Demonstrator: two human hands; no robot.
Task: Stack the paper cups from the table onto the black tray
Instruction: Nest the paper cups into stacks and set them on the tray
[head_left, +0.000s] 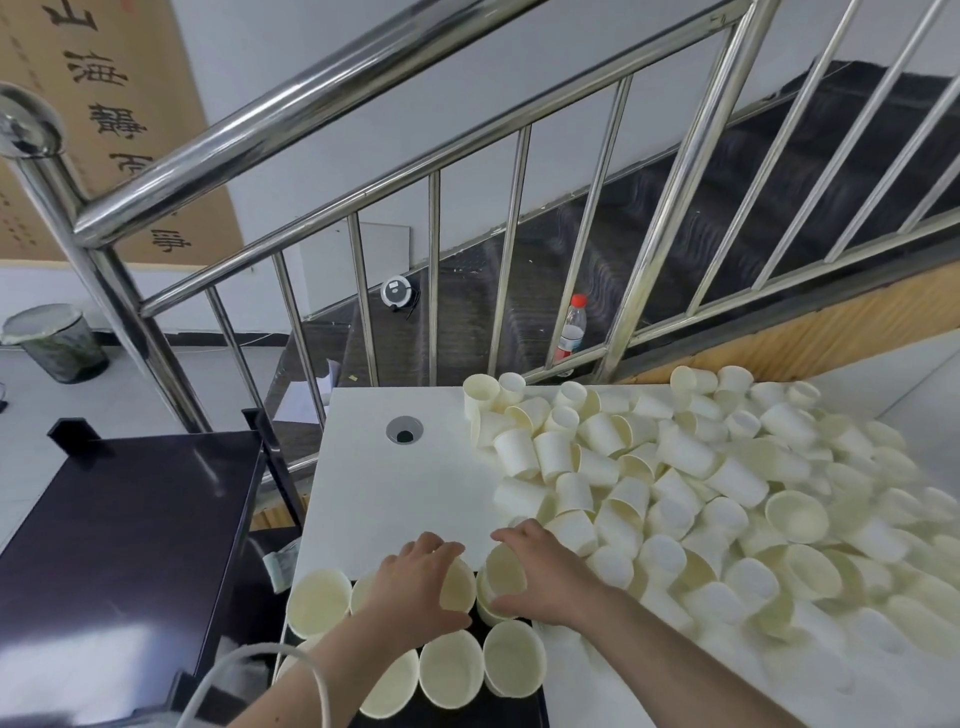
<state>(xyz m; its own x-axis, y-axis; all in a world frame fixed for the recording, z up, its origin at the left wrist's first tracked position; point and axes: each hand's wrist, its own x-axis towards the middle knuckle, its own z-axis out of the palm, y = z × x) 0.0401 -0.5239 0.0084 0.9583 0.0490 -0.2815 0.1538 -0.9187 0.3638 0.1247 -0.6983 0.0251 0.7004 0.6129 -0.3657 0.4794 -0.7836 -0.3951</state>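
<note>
Paper cups (675, 483): uniform pale cream, unprinted, heaped at right on a plain white table (405, 493). Tray (480, 626), near: black, showing between cream cup stacks (449, 670). Cabinet top (130, 545), left: glossy dark purple-black. Railing (332, 98), far: polished silver metal. Stairs (727, 197): black with a wavy grain. Bottle (571, 332): clear, red cap, red-and-white label. Wall scroll (104, 104): tan with black calligraphy. Bin (57, 343), far left: dark mesh, white liner.
</note>
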